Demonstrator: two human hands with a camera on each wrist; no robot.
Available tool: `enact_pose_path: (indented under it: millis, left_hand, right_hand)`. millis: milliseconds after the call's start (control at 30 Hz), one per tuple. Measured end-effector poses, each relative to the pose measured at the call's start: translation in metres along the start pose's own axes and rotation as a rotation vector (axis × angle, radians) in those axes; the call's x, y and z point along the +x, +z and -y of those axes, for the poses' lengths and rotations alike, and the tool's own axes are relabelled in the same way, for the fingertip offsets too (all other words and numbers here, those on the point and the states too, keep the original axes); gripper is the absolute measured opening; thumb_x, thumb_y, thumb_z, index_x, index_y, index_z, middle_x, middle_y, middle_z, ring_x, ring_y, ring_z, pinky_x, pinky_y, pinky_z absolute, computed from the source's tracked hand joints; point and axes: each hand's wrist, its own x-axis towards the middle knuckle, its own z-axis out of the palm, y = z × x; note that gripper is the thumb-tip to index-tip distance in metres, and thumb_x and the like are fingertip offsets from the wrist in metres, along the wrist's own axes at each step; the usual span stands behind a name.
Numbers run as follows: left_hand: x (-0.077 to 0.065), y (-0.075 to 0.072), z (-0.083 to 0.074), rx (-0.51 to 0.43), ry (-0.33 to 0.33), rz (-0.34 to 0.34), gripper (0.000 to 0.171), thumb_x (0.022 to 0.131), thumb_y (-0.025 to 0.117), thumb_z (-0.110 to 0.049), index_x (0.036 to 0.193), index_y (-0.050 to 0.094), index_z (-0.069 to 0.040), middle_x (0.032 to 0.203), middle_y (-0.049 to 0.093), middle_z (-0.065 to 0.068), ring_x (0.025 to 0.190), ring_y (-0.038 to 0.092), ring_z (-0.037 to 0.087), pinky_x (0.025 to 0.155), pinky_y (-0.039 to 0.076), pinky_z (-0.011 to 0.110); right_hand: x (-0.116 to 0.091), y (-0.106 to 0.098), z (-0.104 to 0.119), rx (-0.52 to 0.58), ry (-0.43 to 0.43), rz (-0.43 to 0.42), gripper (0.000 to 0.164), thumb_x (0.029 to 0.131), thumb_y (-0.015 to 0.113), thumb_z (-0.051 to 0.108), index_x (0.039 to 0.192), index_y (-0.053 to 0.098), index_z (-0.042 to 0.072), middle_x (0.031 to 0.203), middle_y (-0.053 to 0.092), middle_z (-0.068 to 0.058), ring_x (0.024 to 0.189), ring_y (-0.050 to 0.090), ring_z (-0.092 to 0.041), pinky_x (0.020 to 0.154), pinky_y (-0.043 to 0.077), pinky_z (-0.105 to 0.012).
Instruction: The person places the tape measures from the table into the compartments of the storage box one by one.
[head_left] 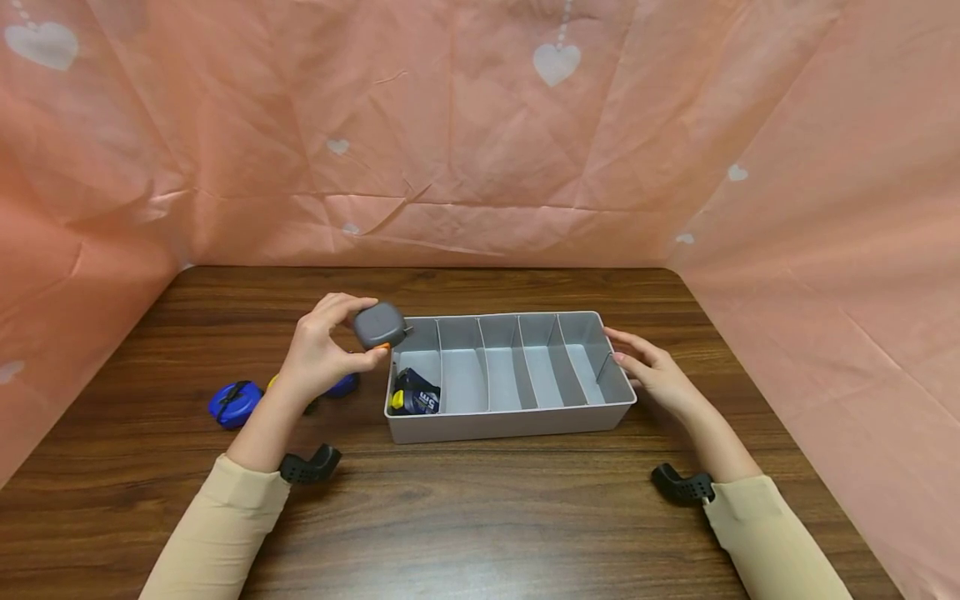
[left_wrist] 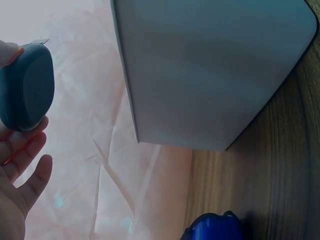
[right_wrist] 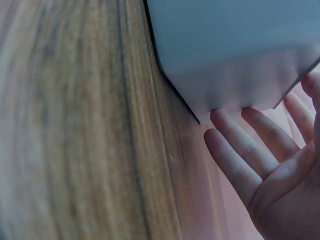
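A grey tape measure with an orange part and a short metal tip is pinched between the thumb and fingers of my left hand. It is held above the table beside the left end of a grey divided box. In the box's leftmost compartment lies a dark tape measure with a yellow part and "5m" on its label. My right hand touches the right end of the box; in the right wrist view its fingers are fairly straight against the end wall.
A blue tape measure lies on the wooden table left of the box. Another blue item and a yellow one are partly hidden behind my left arm. Pink cloth hangs around the table's back and sides.
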Motion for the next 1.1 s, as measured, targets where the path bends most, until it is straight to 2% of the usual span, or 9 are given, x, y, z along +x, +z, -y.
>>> enact_pose_path:
  millis: [133,400,500,700,867,1100]
  left_hand:
    - [0.0,0.002,-0.004,0.002,-0.002,0.02,0.057,0.059,0.088,-0.003,0.112,0.067,-0.002,0.099,0.065,0.004,0.089,0.052,0.015,0.074,0.043,0.027]
    - [0.002,0.008,-0.007,-0.004,0.037,0.029,0.056,0.058,0.088,-0.007,0.109,0.067,-0.001,0.097,0.065,0.005,0.089,0.053,0.016,0.072,0.045,0.03]
    - [0.001,0.011,-0.009,-0.011,0.032,0.04,0.056,0.058,0.088,-0.009,0.11,0.067,-0.001,0.097,0.065,0.004,0.089,0.052,0.016,0.072,0.045,0.032]
    - [0.0,0.016,-0.013,-0.025,0.026,0.065,0.059,0.058,0.089,-0.01,0.111,0.067,-0.002,0.1,0.064,0.004,0.092,0.052,0.015,0.074,0.046,0.028]
    - [-0.001,0.02,-0.015,-0.046,0.032,0.088,0.059,0.058,0.089,-0.011,0.112,0.066,-0.002,0.101,0.064,0.004,0.093,0.052,0.015,0.073,0.047,0.035]
    - [-0.003,0.026,-0.021,-0.044,0.02,0.128,0.06,0.059,0.089,-0.013,0.114,0.066,-0.004,0.103,0.063,0.002,0.094,0.052,0.015,0.075,0.048,0.035]
  right_hand:
    - [0.0,0.0,0.0,0.001,0.006,0.0,0.052,0.101,0.051,0.024,0.147,0.036,0.005,0.138,0.042,-0.029,0.101,0.06,-0.013,0.076,0.053,-0.031]
    - [-0.001,0.0,0.002,0.006,0.01,0.003,0.052,0.101,0.051,0.025,0.147,0.036,0.007,0.138,0.042,-0.029,0.101,0.06,-0.011,0.077,0.053,-0.031]
    - [-0.001,0.0,0.001,0.006,0.009,0.005,0.052,0.101,0.05,0.024,0.147,0.035,0.005,0.139,0.042,-0.029,0.101,0.06,-0.012,0.077,0.052,-0.031]
    - [0.0,0.0,0.0,0.007,0.01,0.004,0.052,0.101,0.05,0.024,0.147,0.035,0.005,0.139,0.042,-0.029,0.102,0.06,-0.013,0.077,0.052,-0.031]
    - [0.0,0.001,0.001,0.017,0.018,0.002,0.053,0.101,0.051,0.025,0.147,0.036,0.006,0.139,0.042,-0.028,0.1,0.06,-0.009,0.077,0.053,-0.031]
    - [-0.001,0.0,0.001,0.024,0.009,0.004,0.052,0.101,0.05,0.024,0.147,0.035,0.005,0.139,0.04,-0.03,0.101,0.06,-0.01,0.076,0.053,-0.03]
